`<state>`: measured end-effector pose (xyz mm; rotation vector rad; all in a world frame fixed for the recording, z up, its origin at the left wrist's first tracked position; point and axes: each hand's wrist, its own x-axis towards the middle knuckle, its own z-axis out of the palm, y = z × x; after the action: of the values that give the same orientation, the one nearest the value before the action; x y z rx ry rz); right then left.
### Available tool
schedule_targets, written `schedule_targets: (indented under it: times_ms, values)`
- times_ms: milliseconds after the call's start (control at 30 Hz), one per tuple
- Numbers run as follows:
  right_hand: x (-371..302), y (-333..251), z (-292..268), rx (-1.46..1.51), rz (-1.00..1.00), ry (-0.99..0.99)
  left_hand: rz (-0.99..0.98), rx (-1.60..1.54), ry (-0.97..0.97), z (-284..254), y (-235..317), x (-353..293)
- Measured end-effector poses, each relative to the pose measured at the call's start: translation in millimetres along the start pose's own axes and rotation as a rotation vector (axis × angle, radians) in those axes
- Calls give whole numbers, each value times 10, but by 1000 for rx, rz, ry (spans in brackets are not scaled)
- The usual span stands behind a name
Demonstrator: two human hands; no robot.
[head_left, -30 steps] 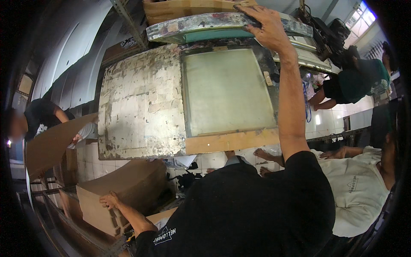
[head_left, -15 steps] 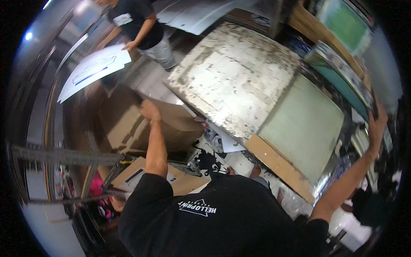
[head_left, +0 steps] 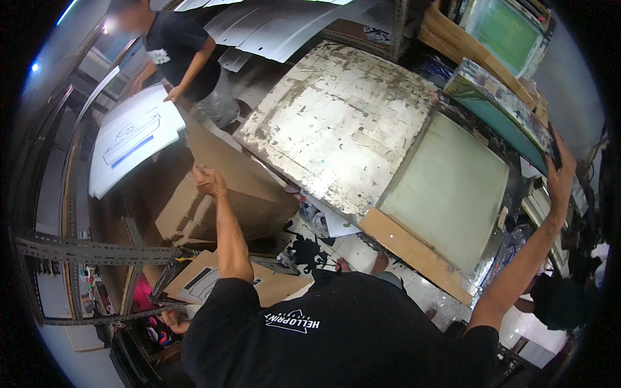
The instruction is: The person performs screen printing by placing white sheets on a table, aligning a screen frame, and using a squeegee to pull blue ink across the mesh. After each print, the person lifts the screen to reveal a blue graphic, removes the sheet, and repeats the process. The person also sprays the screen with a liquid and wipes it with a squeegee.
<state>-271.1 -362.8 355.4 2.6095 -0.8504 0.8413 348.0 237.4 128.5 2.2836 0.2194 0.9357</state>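
1. My two hands are well apart, one out to each side of me.
2. My left hand [head_left: 210,182] has its fingers bent over the upper edge of a brown cardboard box [head_left: 249,200]; the box spreads out to the right of that hand.
3. My right hand [head_left: 561,171] lies on the near end of a paint-stained screen-printing frame [head_left: 504,116], thumb and fingers spread across it. I cannot tell how firmly it grips. The frame runs away from that hand, up and to the left, its lower side teal.
4. Between my hands lies a worn, paint-flecked white board [head_left: 336,123]. Nearer my right hand, beside the board, is a pale flat screen [head_left: 446,187], with a tan strip [head_left: 414,252] along its near edge.
5. Beyond my left hand, a co-worker [head_left: 187,55] in a dark shirt holds large white sheets [head_left: 132,123] with a drawing on them.
6. Beyond my right hand stand a long cardboard piece [head_left: 469,52] and a green-mesh frame [head_left: 508,35].
7. Below and left of my left hand is a perforated metal rack [head_left: 97,254]; black scraps [head_left: 307,251] lie on the floor to its lower right.
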Motion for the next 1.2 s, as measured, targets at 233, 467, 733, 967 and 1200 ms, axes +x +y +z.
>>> schedule_targets:
  times_ms: [233,467,733,967,1200]
  values:
    - [67,-65,14,77,65,34,264,-310,108,-751,589,-90]
    - [131,-126,-20,64,87,57,257,-426,75,-1690,1352,-291]
    - [307,-385,-138,193,55,128,714,-430,69,-2405,2077,-938]
    - [354,-176,-168,176,43,79,1144,-623,-427,-2195,2476,-2037]
    - [420,-733,-436,194,125,182,1116,-734,-746,-1607,2730,-3392]
